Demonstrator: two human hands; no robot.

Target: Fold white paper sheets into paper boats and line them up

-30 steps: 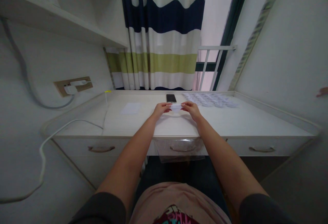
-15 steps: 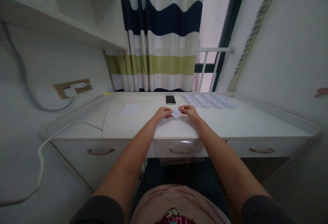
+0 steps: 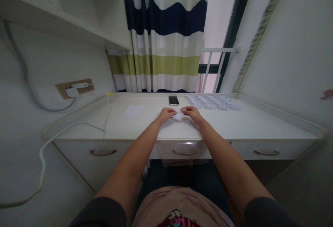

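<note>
A small piece of folded white paper (image 3: 178, 116) is held between my two hands, just above the white desk (image 3: 145, 128). My left hand (image 3: 166, 114) pinches its left side, fingers closed. On the opposite edge, my right hand (image 3: 191, 112) is closed on the paper with thumb and fingertips. The exact folds are too small to make out. Beyond my right hand, several folded white paper pieces (image 3: 213, 102) lie in rows. A flat stack or sheet of white paper (image 3: 132, 111) rests to the left.
A dark phone (image 3: 173, 101) lies at the back of the desk. Clear plastic sheeting (image 3: 184, 154) hangs over the front edge at the middle drawer. A white cable (image 3: 78, 123) crosses the desk's left side. Above it juts a shelf (image 3: 78, 29).
The paper between my hands has turned, showing a flatter, more pointed face toward me. My left fingers have shifted slightly around it. The view has moved a little.
</note>
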